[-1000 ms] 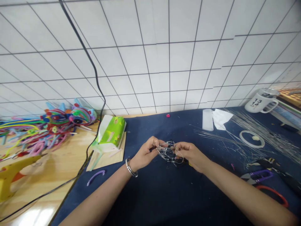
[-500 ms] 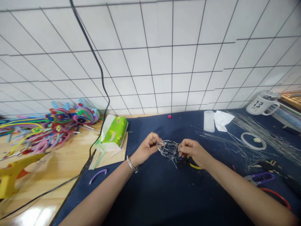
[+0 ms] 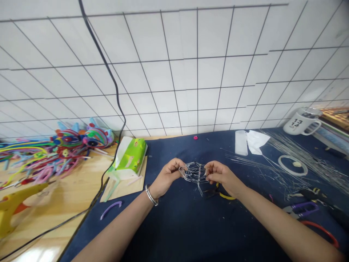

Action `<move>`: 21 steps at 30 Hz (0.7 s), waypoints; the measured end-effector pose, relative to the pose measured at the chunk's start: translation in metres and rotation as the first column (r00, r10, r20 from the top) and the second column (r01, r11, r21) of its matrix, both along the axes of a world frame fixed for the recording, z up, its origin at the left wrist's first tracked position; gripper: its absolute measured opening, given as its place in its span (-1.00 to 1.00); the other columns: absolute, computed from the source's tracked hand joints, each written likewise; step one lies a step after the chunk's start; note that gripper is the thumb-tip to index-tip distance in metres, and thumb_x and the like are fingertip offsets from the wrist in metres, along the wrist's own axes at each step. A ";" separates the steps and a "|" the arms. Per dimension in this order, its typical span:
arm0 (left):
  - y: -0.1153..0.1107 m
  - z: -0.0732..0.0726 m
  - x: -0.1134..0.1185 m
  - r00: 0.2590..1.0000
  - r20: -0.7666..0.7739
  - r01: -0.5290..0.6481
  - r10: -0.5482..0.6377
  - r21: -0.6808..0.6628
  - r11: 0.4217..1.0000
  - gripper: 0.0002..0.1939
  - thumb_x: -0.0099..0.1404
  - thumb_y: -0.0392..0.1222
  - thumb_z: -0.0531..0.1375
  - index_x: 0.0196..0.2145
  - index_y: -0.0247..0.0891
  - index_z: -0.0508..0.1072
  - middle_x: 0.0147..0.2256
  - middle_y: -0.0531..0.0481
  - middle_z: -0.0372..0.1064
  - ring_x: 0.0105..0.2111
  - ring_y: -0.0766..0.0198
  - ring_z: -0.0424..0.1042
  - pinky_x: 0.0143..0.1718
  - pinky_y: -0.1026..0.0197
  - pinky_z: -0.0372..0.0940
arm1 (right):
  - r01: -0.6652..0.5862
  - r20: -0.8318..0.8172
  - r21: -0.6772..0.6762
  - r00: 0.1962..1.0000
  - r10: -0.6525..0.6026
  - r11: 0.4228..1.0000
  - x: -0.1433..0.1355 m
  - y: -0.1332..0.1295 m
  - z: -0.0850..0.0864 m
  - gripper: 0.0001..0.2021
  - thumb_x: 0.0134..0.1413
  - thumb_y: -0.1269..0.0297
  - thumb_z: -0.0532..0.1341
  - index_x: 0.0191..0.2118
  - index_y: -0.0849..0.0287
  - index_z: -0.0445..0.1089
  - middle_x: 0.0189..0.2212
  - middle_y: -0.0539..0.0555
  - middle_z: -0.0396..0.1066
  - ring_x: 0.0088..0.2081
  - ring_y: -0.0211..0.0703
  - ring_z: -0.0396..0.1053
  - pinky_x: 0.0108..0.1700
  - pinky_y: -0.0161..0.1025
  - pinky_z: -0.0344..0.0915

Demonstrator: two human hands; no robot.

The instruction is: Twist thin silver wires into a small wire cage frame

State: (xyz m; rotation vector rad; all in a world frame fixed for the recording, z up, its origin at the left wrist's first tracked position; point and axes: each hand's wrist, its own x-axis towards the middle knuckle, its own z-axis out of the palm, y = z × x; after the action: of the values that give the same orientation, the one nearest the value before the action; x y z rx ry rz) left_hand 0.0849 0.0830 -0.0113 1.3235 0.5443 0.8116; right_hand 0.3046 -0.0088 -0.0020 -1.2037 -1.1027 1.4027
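Note:
Between my hands is a rounded wire frame (image 3: pixel 194 173) of bent silvery wire, with a few loose wire ends hanging at its lower side. My left hand (image 3: pixel 169 177) pinches its left edge between thumb and fingers. On the other side, my right hand (image 3: pixel 221 176) grips the right edge, fingers closed on the wire. Pliers with yellow handles (image 3: pixel 227 197) lie on the dark cloth (image 3: pixel 174 225), partly hidden behind my right hand. The fine joints of the wire are too small to make out.
Loose straight wires (image 3: pixel 302 153) and a coil (image 3: pixel 293 165) lie right, near purple-handled scissors (image 3: pixel 305 209) and a white mug (image 3: pixel 301 122). Left are a green tissue pack (image 3: pixel 132 154), a yellow glue gun (image 3: pixel 16 205), colourful pipe cleaners (image 3: pixel 46 167) and a black cable (image 3: pixel 117 91).
The wire frame has turned slightly, its loose ends swinging a little left. Both hands still hold it. The whole view has shifted slightly.

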 end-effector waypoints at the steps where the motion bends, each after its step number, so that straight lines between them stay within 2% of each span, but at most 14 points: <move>1: 0.000 0.000 0.001 1.000 0.012 -0.006 0.006 -0.014 1.000 -0.90 0.15 -0.34 0.19 -0.32 -0.32 0.35 -0.34 -0.02 0.37 -0.42 0.36 0.33 -0.34 0.28 0.23 | 0.003 0.003 0.013 1.000 -0.003 1.000 0.000 0.000 0.001 -0.71 -0.08 0.42 0.20 -0.16 0.13 0.28 -0.31 0.03 0.31 -0.29 -0.20 0.32 -0.31 -0.25 0.26; 7: -0.004 0.002 0.004 0.999 0.036 -0.034 0.037 -0.087 0.996 -0.88 0.11 -0.38 0.19 -0.34 -0.31 0.36 -0.34 0.01 0.36 -0.43 0.39 0.31 -0.36 0.32 0.22 | 0.055 0.061 0.188 0.996 -0.068 0.981 -0.005 -0.002 0.001 -0.63 -0.05 0.40 0.20 -0.06 0.07 0.24 -0.14 0.07 0.25 -0.15 -0.16 0.26 -0.16 -0.20 0.23; 11: -0.005 0.002 0.005 0.999 0.018 -0.030 0.032 -0.102 0.994 -0.91 0.15 -0.35 0.18 -0.33 -0.31 0.35 -0.32 0.00 0.35 -0.43 0.40 0.30 -0.38 0.32 0.21 | 0.082 0.051 0.221 0.994 -0.095 0.972 -0.006 -0.004 0.004 -0.68 0.02 0.34 0.16 -0.05 0.07 0.24 -0.13 0.08 0.25 -0.14 -0.15 0.25 -0.14 -0.19 0.22; 15: -0.006 0.003 0.004 1.000 -0.001 -0.013 0.013 -0.026 1.000 -0.91 0.16 -0.35 0.17 -0.34 -0.31 0.32 -0.32 -0.02 0.34 -0.41 0.37 0.30 -0.35 0.30 0.22 | 0.093 0.125 0.250 0.984 -0.127 0.964 -0.005 -0.005 0.006 -0.76 0.03 0.32 0.16 -0.12 0.10 0.30 -0.22 0.06 0.28 -0.13 -0.14 0.24 -0.11 -0.19 0.20; 21: -0.011 0.012 0.002 0.996 -0.078 -0.024 0.036 0.150 0.988 -0.94 0.20 -0.33 0.15 -0.35 -0.31 0.30 -0.32 -0.02 0.32 -0.37 0.35 0.29 -0.30 0.27 0.21 | 0.082 0.190 0.244 0.973 -0.131 0.966 -0.011 -0.006 0.013 -0.85 0.03 0.32 0.15 -0.23 0.13 0.37 -0.20 0.05 0.29 -0.15 -0.14 0.25 -0.09 -0.19 0.18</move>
State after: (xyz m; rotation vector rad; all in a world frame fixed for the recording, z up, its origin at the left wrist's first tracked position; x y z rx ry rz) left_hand 0.0870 0.0719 0.0011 1.4939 0.5768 0.8391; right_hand 0.2940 -0.0151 0.0108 -1.2341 -1.2865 1.0500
